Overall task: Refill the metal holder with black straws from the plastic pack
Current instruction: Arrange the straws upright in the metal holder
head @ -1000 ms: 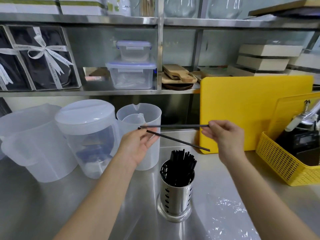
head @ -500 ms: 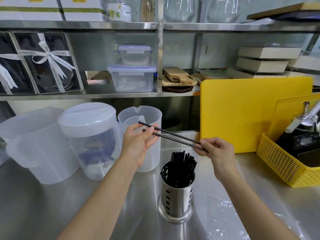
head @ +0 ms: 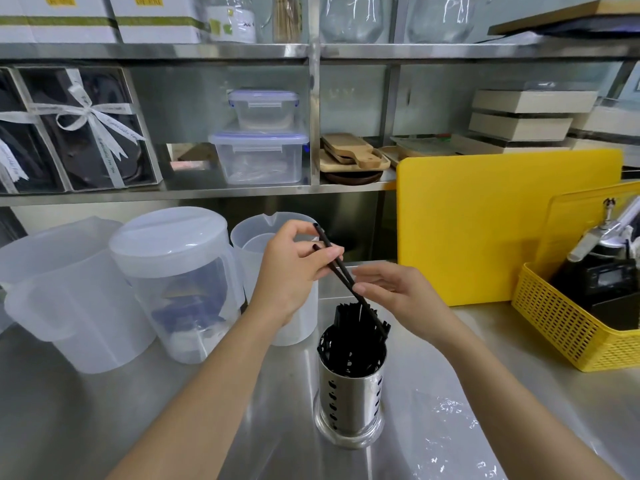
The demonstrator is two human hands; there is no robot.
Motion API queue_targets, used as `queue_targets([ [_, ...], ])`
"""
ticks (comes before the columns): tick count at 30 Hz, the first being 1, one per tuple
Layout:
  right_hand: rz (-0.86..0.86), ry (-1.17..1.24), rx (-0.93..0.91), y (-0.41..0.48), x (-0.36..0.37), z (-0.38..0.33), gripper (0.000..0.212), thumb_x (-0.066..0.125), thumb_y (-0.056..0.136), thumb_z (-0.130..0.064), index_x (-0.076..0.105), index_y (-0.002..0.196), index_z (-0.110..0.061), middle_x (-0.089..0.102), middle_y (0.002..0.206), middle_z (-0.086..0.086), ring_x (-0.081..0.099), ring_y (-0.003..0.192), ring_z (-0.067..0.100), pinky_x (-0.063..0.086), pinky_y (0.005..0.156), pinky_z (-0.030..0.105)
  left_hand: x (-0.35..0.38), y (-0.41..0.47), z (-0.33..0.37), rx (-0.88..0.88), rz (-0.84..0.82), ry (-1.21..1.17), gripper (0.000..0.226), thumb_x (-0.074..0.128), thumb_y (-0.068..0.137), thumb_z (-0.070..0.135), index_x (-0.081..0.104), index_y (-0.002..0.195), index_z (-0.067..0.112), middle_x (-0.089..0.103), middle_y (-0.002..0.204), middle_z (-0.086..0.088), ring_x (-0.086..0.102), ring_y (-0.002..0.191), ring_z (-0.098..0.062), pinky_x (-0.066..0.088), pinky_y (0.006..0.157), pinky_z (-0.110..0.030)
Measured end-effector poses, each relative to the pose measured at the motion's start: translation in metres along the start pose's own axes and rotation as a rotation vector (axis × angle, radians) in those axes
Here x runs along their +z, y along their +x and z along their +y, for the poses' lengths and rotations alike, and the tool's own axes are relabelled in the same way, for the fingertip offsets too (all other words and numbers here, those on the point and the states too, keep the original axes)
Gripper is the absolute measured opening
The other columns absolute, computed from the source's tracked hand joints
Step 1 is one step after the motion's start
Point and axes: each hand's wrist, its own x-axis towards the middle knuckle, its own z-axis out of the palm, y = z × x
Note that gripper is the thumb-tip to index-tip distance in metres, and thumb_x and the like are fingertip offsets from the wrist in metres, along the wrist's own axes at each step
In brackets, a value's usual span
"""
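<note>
Head view of a steel counter [head: 86,420] under stocked shelves. The left hand [head: 291,271] pinches two black straws [head: 341,271] near their upper ends, fingers closed on them; the straws slant down to the right, their lower tips reaching the mouth of the perforated metal holder [head: 349,400], which stands near centre and already carries a dense bundle of black straws [head: 349,344]. The right hand [head: 398,292] sits just right of the slanted pair with fingers loosely spread, fingertips touching or nearly touching the shafts; it grips nothing firmly. The clear plastic pack [head: 446,431] lies crumpled and apparently empty on the counter, near right of the holder. Translucent jugs [head: 69,299] stand at the left, a yellow cutting board [head: 485,223] and yellow basket [head: 568,327] at the right. Handling note: the straws appear very light, thin, smooth and fairly stiff, prone to slip or fan apart; a pinch near the top with guidance at mid-shaft suits steering them into a gap in the bundle.
</note>
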Motion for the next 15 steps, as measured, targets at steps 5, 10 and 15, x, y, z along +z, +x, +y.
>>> queue_targets([
  [5,-0.005,0.076,-0.038,0.003,0.012,-0.011,0.011,0.058,0.088,-0.015,0.065,0.095,-0.019,0.069,0.085,-0.001,0.067,0.084,0.014,0.054,0.087,0.035,0.003,-0.006,0.016,0.073,-0.020,-0.068,0.026,0.067,0.080,0.008,0.053,0.102,0.010,0.073,0.066,0.005,0.072,0.072,-0.009,0.055,0.061,-0.016],
  [10,-0.027,0.174,-0.022,0.000,0.016,-0.007,0.015,0.054,0.089,-0.012,0.064,0.085,-0.023,0.068,0.079,-0.001,0.070,0.077,0.015,0.058,0.078,0.032,-0.002,-0.009,0.018,0.079,0.092,-0.116,0.026,0.067,0.081,0.008,0.055,0.102,0.017,0.072,0.075,0.008,0.072,0.075,-0.006,0.055,0.061,-0.015],
  [15,-0.038,0.142,0.002,-0.001,0.016,-0.004,0.015,0.053,0.090,-0.011,0.063,0.083,-0.020,0.064,0.068,-0.001,0.059,0.050,0.008,0.049,0.052,0.019,-0.007,-0.002,0.010,0.033,0.157,-0.162,0.029,0.069,0.079,0.009,0.053,0.099,0.024,0.071,0.087,0.001,0.072,0.078,-0.008,0.058,0.072,-0.022],
])
